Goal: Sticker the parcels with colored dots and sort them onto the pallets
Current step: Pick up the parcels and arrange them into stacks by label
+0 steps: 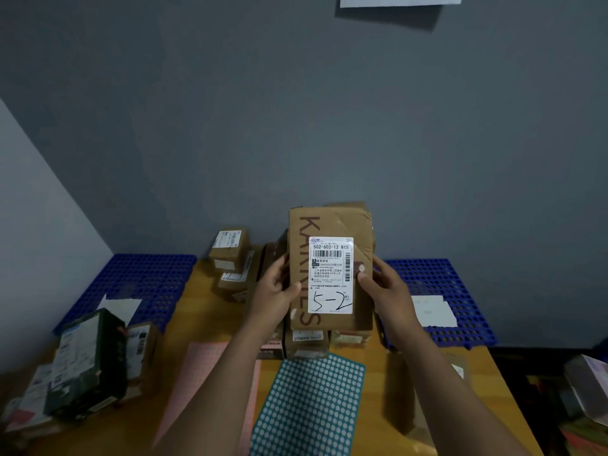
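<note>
I hold a brown cardboard parcel (332, 225) upright in front of me, its white shipping label (330, 274) facing me with "5-2" handwritten on it. My left hand (278, 287) grips its left edge, thumb on the front. My right hand (383, 284) grips the right edge, thumb pressed on the label's side. Below the parcel a teal sheet of dot stickers (309, 406) lies on the wooden table (204, 311), beside a pink sticker sheet (204, 373). A blue pallet (144, 278) lies at the left and another blue pallet (460, 281) at the right, each with a white paper on it.
More brown parcels are stacked behind the held one (230, 258) and under it (306, 340). A dark box and other parcels (88, 363) stand at the table's left. A brown parcel (414, 390) lies right of the teal sheet. Assorted items (585, 390) sit off the table at far right.
</note>
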